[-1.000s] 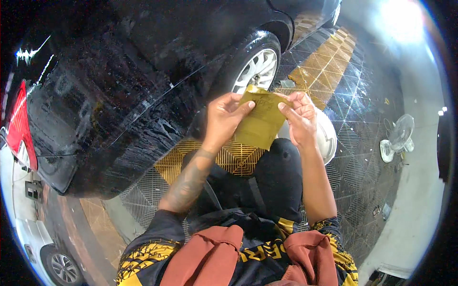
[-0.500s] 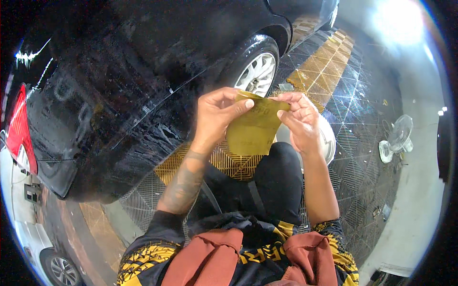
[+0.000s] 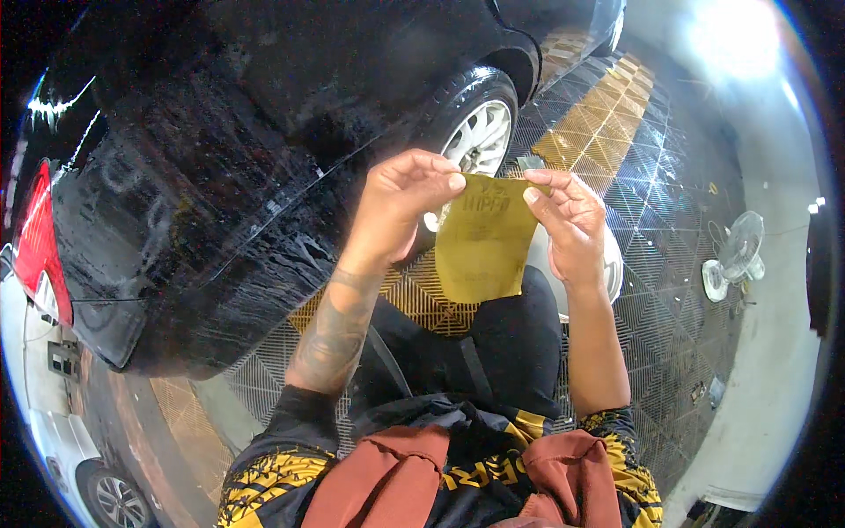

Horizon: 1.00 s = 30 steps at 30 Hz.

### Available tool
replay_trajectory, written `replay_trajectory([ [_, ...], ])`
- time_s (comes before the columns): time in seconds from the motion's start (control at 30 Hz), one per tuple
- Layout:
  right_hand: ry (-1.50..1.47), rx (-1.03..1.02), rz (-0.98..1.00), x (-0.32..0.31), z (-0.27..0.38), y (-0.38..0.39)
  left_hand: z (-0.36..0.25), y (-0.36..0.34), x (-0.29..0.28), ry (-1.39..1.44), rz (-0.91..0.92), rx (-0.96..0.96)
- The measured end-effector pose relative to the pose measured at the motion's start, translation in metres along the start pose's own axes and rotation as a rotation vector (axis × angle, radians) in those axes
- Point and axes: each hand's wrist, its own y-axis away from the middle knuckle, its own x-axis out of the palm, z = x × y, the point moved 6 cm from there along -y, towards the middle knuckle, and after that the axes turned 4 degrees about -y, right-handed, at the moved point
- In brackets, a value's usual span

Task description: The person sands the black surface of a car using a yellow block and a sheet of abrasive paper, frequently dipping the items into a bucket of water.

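Note:
Between my two hands hangs an olive-yellow sheet of sandpaper [image 3: 484, 246], its printed back facing me and its lower edge curling slightly. My left hand [image 3: 400, 198] pinches the top left corner between thumb and fingers. At the top right corner my right hand [image 3: 572, 216] grips it the same way. The sheet is held over my knees, in front of the wet black car [image 3: 220, 176]. Partly hidden behind my right hand and the sheet is a round white bucket [image 3: 612, 273].
The car's rear wheel [image 3: 480, 128] is just beyond my hands, and its red tail light [image 3: 40, 251] is at far left. A white fan [image 3: 739, 251] stands on the right. Black and tan grid tiles [image 3: 598, 114] cover the floor. Another car [image 3: 84, 471] is at lower left.
Both hands have risen slightly and shifted right, drawing the sheet's top edge straighter. The sheet now hangs flatter and shows more of its printed face.

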Motion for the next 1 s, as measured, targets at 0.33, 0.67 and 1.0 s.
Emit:
replay_trajectory([
  [0.33, 1.021, -0.564, 0.186, 0.047, 0.033, 0.024, -0.009, -0.014, -0.008, -0.251, -0.257, 0.194],
  [0.67, -0.248, 0.231, -0.096, -0.007, -0.067, 0.03, 0.011, -0.021, -0.002, -0.37, -0.169, -0.119],
  [1.0, -0.425, 0.282, 0.059, -0.005, -0.044, 0.031, 0.033, -0.005, 0.004, -0.388, 0.161, -0.224],
])
